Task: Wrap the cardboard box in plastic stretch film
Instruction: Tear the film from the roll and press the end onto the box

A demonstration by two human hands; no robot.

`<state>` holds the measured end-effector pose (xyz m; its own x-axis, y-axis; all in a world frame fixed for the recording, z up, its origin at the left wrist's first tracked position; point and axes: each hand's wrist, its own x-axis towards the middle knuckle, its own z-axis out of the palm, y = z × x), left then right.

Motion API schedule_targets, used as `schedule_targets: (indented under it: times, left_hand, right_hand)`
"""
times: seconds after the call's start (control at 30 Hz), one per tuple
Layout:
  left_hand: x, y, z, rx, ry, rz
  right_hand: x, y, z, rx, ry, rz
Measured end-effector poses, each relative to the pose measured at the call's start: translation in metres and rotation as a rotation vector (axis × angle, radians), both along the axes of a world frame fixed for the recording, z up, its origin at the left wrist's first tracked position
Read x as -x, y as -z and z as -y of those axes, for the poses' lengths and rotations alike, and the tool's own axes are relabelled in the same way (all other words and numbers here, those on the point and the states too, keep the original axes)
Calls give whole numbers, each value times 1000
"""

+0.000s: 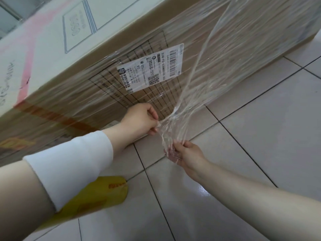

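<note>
A large cardboard box [83, 91] stands on the tiled floor, its brown side wrapped in clear film and bearing a white shipping label [151, 68]. A loose sheet of stretch film [196, 79] hangs off the box's upper right and gathers into a bunched tail low in front of the side. My left hand [140, 119] pinches that tail close to the box. My right hand [187, 154] grips the crumpled end of the same film just below and to the right, a little above the floor. A white sleeve covers my left forearm.
A yellow roll-like object [97, 197] lies on the floor under my left arm, partly hidden by it. Pale floor tiles [251, 136] with dark grout lines stretch to the right of the box. The box top is white with pink markings.
</note>
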<state>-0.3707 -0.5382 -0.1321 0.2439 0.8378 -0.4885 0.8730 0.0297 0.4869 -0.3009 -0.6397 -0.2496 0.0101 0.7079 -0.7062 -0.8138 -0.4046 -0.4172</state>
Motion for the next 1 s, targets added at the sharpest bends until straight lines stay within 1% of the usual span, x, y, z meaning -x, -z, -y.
schedule_targets:
  times: [0.1,0.2,0.3,0.33,0.4,0.5,0.6,0.63,0.7,0.83,0.87,0.93,1.0]
  left_hand:
    - [7,-20,3,-73,93,-92]
    - [17,-51,12,-85,161,-142]
    - [30,-91,20,-150,224,-145]
    - [34,-103,21,-174,215,-133]
    - [47,-123,16,-192,134,-62]
    - [61,-135,9,-121,31,51]
    - [54,-130,11,22,-14,124]
    - [50,-128,13,69,-18,159]
    - [43,-127,11,139,8,219]
    - [32,-132,7,146,189,229]
    - [32,-134,6,112,254,223]
    - [37,-144,1,-22,414,190]
    - [49,-159,-8,-156,518,179]
  right_hand:
    - [5,-2,2,10,31,-11]
    - [9,-2,6,54,47,46]
    - [19,-7,4,65,6,97]
    - [23,-10,4,68,-11,115]
    - [31,-13,3,63,-8,125]
    - [37,-17,3,65,33,129]
    - [39,-24,-4,102,139,54]
    - [39,-26,-6,116,151,56]
    - [39,-33,-7,137,133,129]
    - [38,-47,0,165,111,250]
    - [37,-50,5,184,124,290]
    - [35,-56,17,227,191,363]
    - [35,-65,31,240,280,387]
